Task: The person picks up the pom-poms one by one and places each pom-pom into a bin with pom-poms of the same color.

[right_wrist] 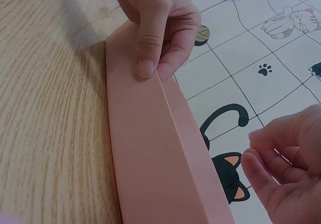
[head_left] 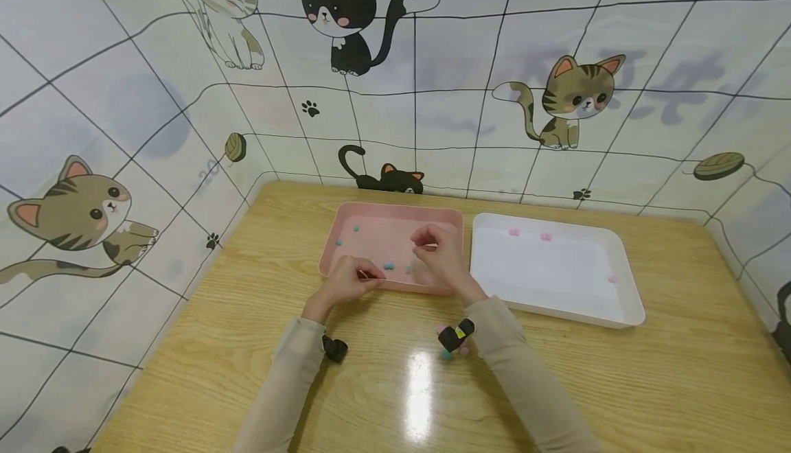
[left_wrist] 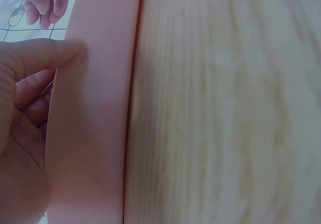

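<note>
A shallow pink tray (head_left: 395, 213) lies on the table with several small teal pieces (head_left: 388, 266) scattered in it, some rounded, one shaped like a bow. My left hand (head_left: 351, 279) pinches the tray's near rim; in the left wrist view the thumb presses the outer side of the pink wall (left_wrist: 95, 108). Above the tray's right half is my right hand (head_left: 440, 254), fingers loosely curled. In the right wrist view the thumb and index tips of the right hand (right_wrist: 291, 163) are close together, and nothing shows between them.
A white tray (head_left: 556, 312) stands right of the pink one, with small pink bow-shaped pieces (head_left: 546, 237) inside. More small pink and teal pieces (head_left: 446, 355) lie on the wooden table (head_left: 371, 384), partly hidden beneath the right wrist camera. A wall (head_left: 457, 117) printed with cats stands behind.
</note>
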A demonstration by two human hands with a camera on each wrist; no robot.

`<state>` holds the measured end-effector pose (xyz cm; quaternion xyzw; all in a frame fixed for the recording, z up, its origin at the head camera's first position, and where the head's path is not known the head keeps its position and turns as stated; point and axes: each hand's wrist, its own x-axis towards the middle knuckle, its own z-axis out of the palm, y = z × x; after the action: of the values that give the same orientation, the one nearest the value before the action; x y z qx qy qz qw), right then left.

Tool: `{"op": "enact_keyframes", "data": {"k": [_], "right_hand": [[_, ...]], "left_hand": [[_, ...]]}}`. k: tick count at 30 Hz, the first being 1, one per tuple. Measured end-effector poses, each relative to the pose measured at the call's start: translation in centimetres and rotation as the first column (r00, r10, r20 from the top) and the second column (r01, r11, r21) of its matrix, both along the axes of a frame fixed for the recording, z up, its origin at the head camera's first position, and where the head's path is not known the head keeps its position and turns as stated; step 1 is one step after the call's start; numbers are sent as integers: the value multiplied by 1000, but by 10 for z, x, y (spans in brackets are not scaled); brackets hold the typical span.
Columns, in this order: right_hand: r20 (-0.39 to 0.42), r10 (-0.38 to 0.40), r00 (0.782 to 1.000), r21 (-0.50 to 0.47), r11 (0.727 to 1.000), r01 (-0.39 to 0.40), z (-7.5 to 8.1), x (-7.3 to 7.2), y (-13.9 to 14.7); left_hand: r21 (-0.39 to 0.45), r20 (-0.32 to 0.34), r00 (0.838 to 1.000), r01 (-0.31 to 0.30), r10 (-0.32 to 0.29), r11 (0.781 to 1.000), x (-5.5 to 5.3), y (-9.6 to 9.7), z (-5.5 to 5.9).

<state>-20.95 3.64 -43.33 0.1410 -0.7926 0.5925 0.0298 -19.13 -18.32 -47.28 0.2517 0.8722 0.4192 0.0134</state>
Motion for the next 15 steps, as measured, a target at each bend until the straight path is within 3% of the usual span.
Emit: {"op": "enact_keyframes", "data": {"k": [8, 15], "right_hand": [[-37, 1, 999, -45, 999, -2, -4, 3, 8], [-6, 42, 999, 12, 999, -42, 3, 25, 22]], "left_hand": [[2, 17, 1000, -6, 6, 1000, 1, 1, 1], [19, 15, 1000, 8, -8, 1000, 1, 1, 1]]}}
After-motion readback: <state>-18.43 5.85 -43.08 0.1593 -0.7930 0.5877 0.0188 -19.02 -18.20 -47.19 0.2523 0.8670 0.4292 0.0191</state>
